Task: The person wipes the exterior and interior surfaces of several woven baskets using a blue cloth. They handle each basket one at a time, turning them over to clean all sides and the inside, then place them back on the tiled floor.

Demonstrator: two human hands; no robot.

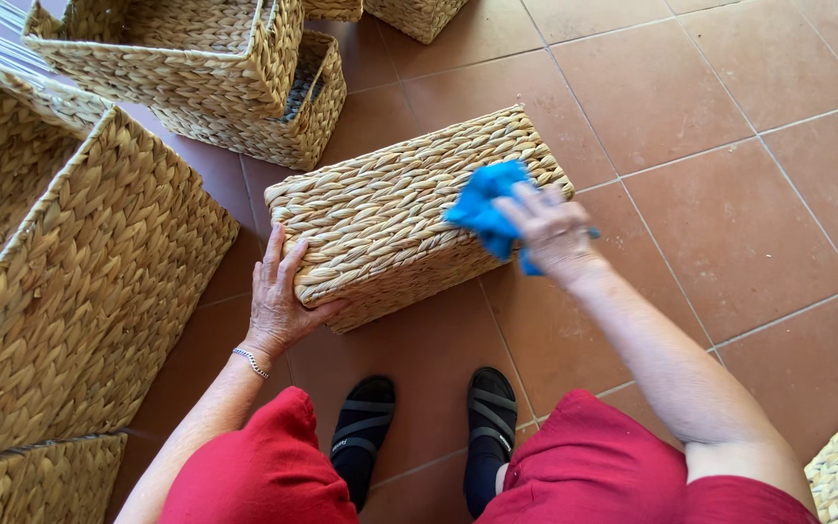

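Wiping the upturned woven basket (409,209) goes best if you keep it pinned as you have it now: your left hand (278,301) lies flat against its near left corner, fingers spread open and pressing, not gripping anything. The basket sits on the tiled floor (729,194) just ahead of your 2 sandalled feet (424,427), between the big baskets (80,281) on your left and bare tile on your right. Your right hand (555,233) has its fingers closed around a bunched blue cloth (485,206), held against the basket's upper right edge. Follow the lie of the braid with each stroke, so the cloth does not snag on strand ends, and press lightly; the weave looks likely to hold dust in its grooves.
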